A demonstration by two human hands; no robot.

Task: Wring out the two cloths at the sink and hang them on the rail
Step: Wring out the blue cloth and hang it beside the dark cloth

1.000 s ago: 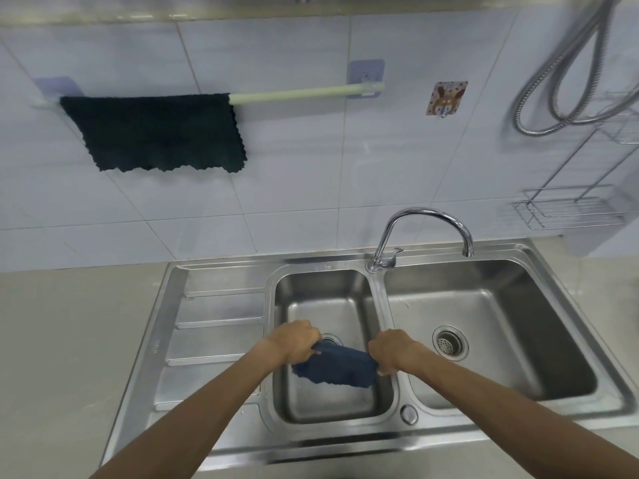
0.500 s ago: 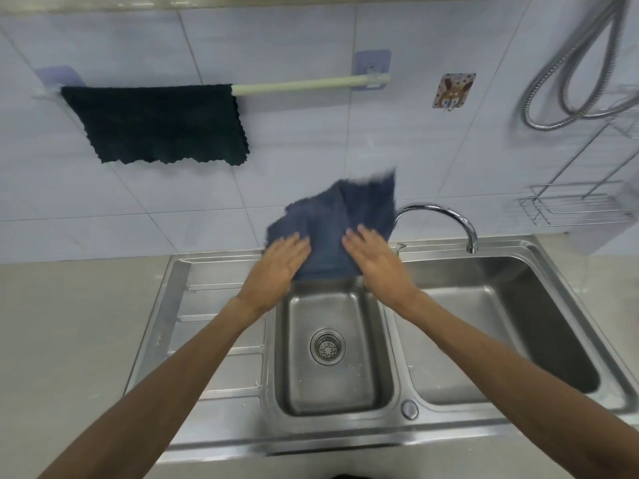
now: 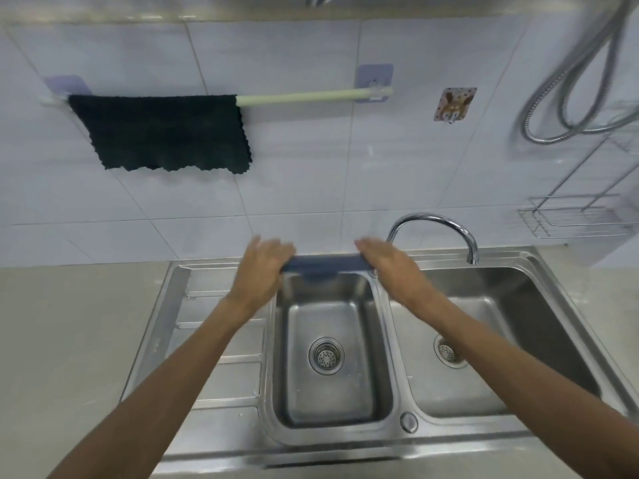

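A dark green cloth point(image 3: 162, 133) hangs spread over the left half of the pale rail point(image 3: 301, 97) on the tiled wall. My left hand point(image 3: 264, 267) and my right hand point(image 3: 389, 262) hold a blue cloth point(image 3: 323, 266) stretched flat between them. It shows as a thin horizontal strip over the back edge of the small left basin point(image 3: 332, 357). Both hands grip its ends, with fingers pointing toward the wall. The rail's right half is bare.
A curved chrome tap point(image 3: 435, 226) stands just right of my right hand. The larger right basin point(image 3: 484, 340) and a ribbed drainboard point(image 3: 214, 340) flank the small basin. A wire rack point(image 3: 574, 216), a shower hose point(image 3: 570, 98) and a wall hook point(image 3: 453, 105) are at the right.
The blue cloth was twisted low in the basin, then lifted and shaken open upward. Now it is pulled out flat between my hands, which have moved apart.
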